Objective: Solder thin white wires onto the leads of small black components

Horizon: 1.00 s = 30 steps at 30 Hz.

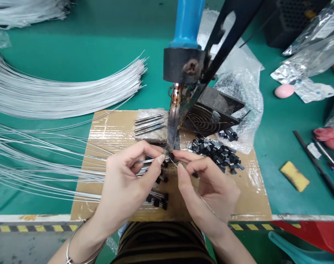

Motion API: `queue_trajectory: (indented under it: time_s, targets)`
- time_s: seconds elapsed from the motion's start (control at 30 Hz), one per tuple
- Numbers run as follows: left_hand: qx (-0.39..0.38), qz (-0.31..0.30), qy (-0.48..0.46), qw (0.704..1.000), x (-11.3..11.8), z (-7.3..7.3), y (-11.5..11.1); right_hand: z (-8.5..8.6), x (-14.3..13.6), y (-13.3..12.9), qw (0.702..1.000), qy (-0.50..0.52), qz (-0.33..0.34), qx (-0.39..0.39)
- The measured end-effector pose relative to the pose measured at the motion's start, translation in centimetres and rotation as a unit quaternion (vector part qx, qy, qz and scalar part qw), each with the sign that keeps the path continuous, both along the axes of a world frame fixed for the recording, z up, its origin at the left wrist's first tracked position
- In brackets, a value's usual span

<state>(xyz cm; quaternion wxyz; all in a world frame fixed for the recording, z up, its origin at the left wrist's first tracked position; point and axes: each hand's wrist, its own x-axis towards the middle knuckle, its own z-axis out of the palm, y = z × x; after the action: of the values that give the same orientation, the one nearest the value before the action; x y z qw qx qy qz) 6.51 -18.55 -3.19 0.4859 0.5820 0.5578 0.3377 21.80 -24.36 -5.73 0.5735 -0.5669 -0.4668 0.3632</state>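
Note:
Under the tip of a blue-handled soldering iron (pixel 174 121), which hangs from a black stand, my two hands meet. My left hand (pixel 134 176) pinches the end of a thin white wire, its thumb and forefinger closed close to the tip. My right hand (pixel 208 183) is closed on a thin solder wire (pixel 208 206) that runs across the palm and reaches toward the tip. What lies right at the tip is too small to make out. Wires with black connectors (pixel 156 200) rest beneath and beside my left hand. A pile of small black connectors (pixel 218 152) lies beyond my right hand.
A cardboard sheet (pixel 252 194) covers the front of the green table. A large white wire bundle (pixel 73 95) lies left. A black fan (pixel 205 119) stands behind the tip, near bubble wrap (pixel 249 95). At right are a yellow sponge (pixel 294 176) and a pink egg-shaped object (pixel 284 91).

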Motion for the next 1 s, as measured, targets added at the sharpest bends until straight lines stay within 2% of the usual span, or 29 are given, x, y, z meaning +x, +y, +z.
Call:
queue_trajectory:
  time_s: [1.0]
  targets:
    - [-0.002, 0.006, -0.002, 1.000, 0.31, 0.44, 0.22, 0.20, 0.01, 0.15, 0.999, -0.033, -0.010, 0.025]
